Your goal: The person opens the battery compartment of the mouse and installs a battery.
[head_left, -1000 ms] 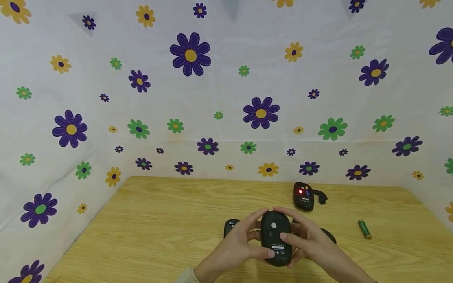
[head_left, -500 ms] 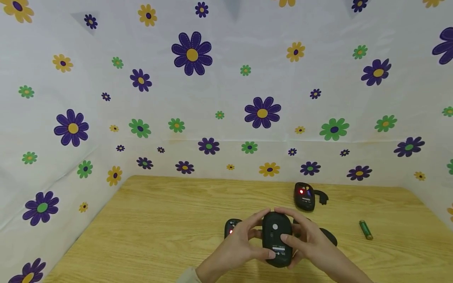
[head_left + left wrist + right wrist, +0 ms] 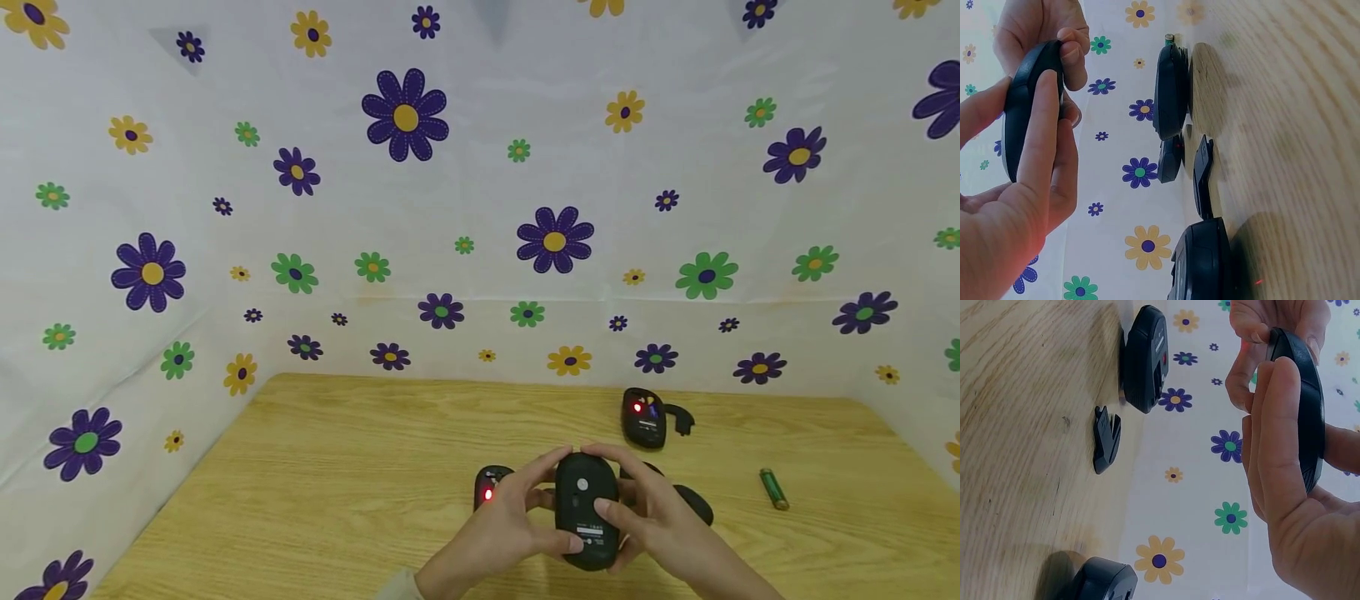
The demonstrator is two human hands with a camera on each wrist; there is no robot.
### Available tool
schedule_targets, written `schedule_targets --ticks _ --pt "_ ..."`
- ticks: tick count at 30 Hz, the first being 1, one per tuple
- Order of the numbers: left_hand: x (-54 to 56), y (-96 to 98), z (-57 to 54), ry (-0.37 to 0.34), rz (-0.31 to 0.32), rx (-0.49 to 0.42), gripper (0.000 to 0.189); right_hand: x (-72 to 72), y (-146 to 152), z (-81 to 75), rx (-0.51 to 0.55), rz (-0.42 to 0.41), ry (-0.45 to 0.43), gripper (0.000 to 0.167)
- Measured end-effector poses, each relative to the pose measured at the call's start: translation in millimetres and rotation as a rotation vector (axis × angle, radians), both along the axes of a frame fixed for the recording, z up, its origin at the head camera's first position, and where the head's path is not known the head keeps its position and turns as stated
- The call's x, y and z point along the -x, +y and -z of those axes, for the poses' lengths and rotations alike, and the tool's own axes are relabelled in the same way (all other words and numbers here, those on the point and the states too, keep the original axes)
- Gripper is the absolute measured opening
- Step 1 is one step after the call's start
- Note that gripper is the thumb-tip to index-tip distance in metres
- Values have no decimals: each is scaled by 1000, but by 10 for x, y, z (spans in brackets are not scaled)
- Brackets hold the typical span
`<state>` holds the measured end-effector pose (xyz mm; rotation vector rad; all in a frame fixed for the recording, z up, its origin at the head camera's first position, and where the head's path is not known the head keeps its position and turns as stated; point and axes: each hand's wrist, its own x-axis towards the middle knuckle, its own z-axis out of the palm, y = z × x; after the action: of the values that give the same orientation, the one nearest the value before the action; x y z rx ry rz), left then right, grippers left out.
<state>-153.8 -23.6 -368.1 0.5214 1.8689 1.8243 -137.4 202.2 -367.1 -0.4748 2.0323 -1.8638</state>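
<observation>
A black computer mouse point(image 3: 577, 500) is held underside up between both hands, with its round sticker, small switch and printed label showing. My left hand point(image 3: 498, 521) grips its left side, thumb on the lower part of the underside. From the right, my right hand point(image 3: 660, 517) grips it too, its thumb pressed near the middle. In the left wrist view the mouse point(image 3: 1017, 119) is seen edge-on, raised off the table. The right wrist view shows the right fingers point(image 3: 1279, 431) along the mouse's side. The mouse's top faces away in the head view.
Behind the left hand lies an upturned mouse point(image 3: 486, 479) with a red light. Farther back is another lit, upturned mouse point(image 3: 643, 429) beside a curved black cover point(image 3: 682, 419). A dark rounded piece point(image 3: 696, 504) is partly behind the right hand. A green battery point(image 3: 774, 489) lies right.
The red light on the mouse behind the left hand now shows; a second ago it did not. Both hands keep the same grip on the held mouse, nearly still.
</observation>
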Motion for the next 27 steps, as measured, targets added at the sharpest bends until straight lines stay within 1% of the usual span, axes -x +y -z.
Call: schedule_targets --ticks 8,11,15,17,23,27 --pt "11 6 -23 15 -19 35 81 14 -4 -6 -22 11 0 60" --pt "11 -6 -13 13 -18 25 82 28 -7 -2 -22 14 -11 61" --pt "16 -17 0 1 -5 -8 81 40 -5 2 -17 50 -2 61" --pt "21 -18 6 6 -3 -21 81 56 -9 -7 -17 70 23 61" --pt "41 -36 16 0 -5 -47 82 134 -58 -86 -64 119 147 54" --pt "63 -32 6 -22 -3 -42 83 173 -83 -152 -139 206 257 49"
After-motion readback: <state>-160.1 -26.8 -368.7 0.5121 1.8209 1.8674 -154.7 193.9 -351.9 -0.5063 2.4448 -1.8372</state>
